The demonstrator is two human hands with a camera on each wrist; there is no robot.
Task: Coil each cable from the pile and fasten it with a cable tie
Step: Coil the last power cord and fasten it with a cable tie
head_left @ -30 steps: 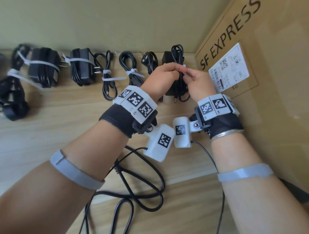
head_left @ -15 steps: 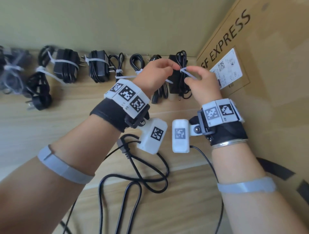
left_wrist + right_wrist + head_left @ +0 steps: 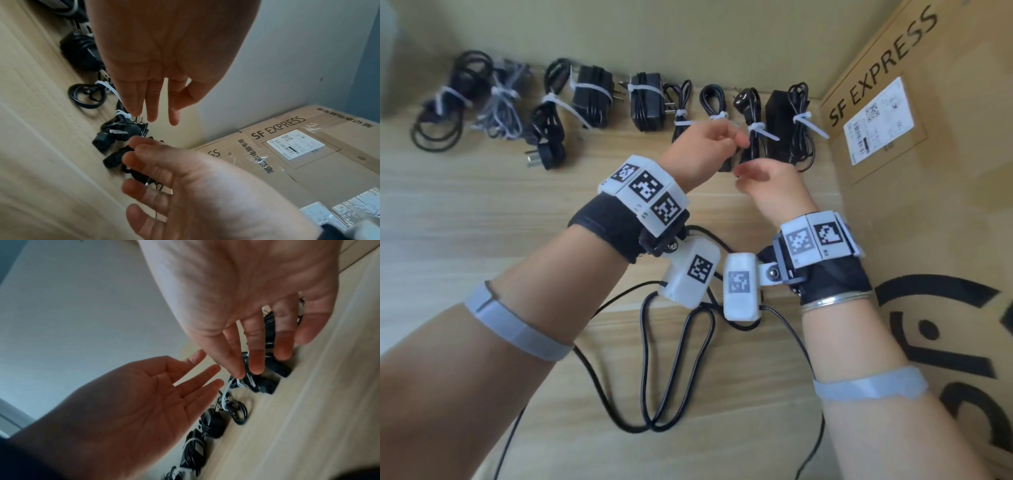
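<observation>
Several black cables and adapters lie coiled in a row along the wall, each bound with a white cable tie. At the row's right end sits an adapter bundle (image 3: 779, 116) with its tie (image 3: 806, 120). Just left of it lies a tied power cord (image 3: 753, 137) (image 3: 121, 129). My left hand (image 3: 717, 140) (image 3: 160, 100) (image 3: 164, 386) hovers in front of that cord, fingers straight, holding nothing. My right hand (image 3: 763, 174) (image 3: 259, 350) (image 3: 156, 170) hangs beside it, fingers spread and relaxed, holding nothing. A loose black cable (image 3: 678, 363) lies in loops on the table under my wrists.
A large cardboard box (image 3: 928, 205) marked SF EXPRESS stands along the right side, close to my right arm. The wooden table (image 3: 482, 212) runs back to the wall (image 3: 688, 41). Thin black leads trail from the wrist cameras toward me.
Both hands have let go of the white tie on the right-end adapter bundle and drawn back from it. The bundle now lies tied in the row.
</observation>
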